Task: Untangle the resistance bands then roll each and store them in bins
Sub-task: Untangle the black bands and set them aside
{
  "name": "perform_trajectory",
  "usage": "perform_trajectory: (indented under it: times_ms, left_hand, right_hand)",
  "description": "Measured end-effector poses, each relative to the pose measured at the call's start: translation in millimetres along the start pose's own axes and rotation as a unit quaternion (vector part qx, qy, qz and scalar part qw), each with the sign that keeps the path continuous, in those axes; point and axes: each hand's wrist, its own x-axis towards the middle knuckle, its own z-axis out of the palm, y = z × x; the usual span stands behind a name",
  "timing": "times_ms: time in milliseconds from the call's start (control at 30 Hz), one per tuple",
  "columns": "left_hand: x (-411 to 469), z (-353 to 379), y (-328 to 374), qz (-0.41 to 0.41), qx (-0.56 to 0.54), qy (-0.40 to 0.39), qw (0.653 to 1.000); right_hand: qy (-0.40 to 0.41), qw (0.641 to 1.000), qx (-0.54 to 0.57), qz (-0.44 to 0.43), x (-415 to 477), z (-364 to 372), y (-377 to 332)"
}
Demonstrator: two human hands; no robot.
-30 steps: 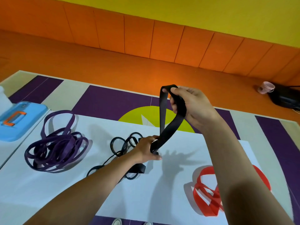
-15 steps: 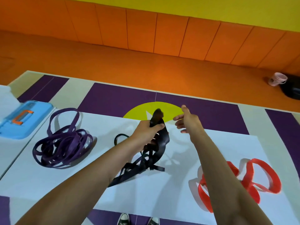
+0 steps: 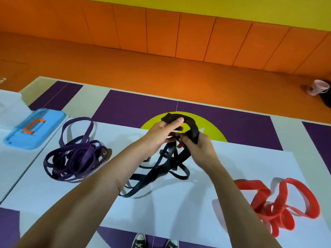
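On the flat white table [image 3: 179,208], a tangled purple rubber resistance band [image 3: 75,158] lies at the left and a looped red rubber resistance band [image 3: 279,203] at the right, well apart. Between them, the lower loops of a black rubber resistance band [image 3: 161,173] rest on it.
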Motion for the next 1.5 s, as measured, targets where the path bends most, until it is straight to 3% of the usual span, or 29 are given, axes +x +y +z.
perform_trajectory:
  times_ms: [100,200,333,467,567,667,767,867,933,1000,1100,1167,1300,1433,1500]
  left_hand:
    - [-12.9,-11.2,-31.0,0.028,0.13,-0.049,0.99]
    - [-26.5,-6.3,-80.8,0.098,0.328,-0.061,0.938]
    - [-21.1,-7.6,-125.2,0.157,0.44,0.038,0.883]
    - [-28.0,-27.2,-135.3,0.077,0.449,0.061,0.888]
    - [-30.6,-36.8,-128.8,0.085,0.458,0.058,0.883]
    - [-25.4,-42.5,-118.2,0.089,0.421,0.083,0.899]
    - [-25.9,-60.9,-105.0,0.054,0.39,0.079,0.916]
    - [-32.4,-66.9,-81.1,0.035,0.455,-0.009,0.89]
    - [-39.3,-45.1,-60.4,0.064,0.406,-0.069,0.909]
    - [-39.5,-20.7,-50.1,0.075,0.331,-0.095,0.936]
    - [-35.2,-5.0,-50.1,0.075,0.298,-0.086,0.948]
    - [-37.3,-8.3,-45.7,0.083,0.256,-0.064,0.961]
    - [-47.9,-17.8,-13.0,0.123,0.185,-0.019,0.975]
    - [-57.6,-17.2,27.0,0.183,0.215,-0.005,0.959]
    - [-63.1,-18.2,43.4,0.202,0.225,-0.016,0.953]
  right_hand:
    - [0.026,0.999,-0.017,0.021,11.7,-4.7,-22.1]
    - [0.06,0.991,0.065,0.096,16.8,0.4,-29.8]
    - [0.098,0.971,0.161,0.149,15.4,-0.9,-34.4]
    - [0.098,0.98,0.092,0.145,19.6,-14.9,-37.1]
    - [0.091,0.987,-0.011,0.133,20.7,-24.6,-40.6]
    - [0.122,0.982,-0.027,0.14,24.5,-40.3,-46.7]
    - [0.052,0.987,0.061,0.137,25.9,-47.9,-66.6]
    - [-0.026,0.968,0.213,0.129,20.4,-43.6,-90.7]
    - [-0.053,0.947,0.289,0.131,17.4,-38.2,-107.4]
    - [-0.059,0.925,0.349,0.137,17.0,-32.1,-124.3]
    - [-0.031,0.914,0.381,0.137,23.5,-27.9,-138.2]
    - [-0.01,0.926,0.347,0.148,29.2,-31.7,-136.7]
    - [0.042,0.967,0.139,0.21,37.7,-47.8,-110.0]
    - [0.005,0.962,-0.048,0.27,32.4,-53.9,-73.2]
    - [0.048,0.953,-0.144,0.262,32.3,-52.6,-54.6]
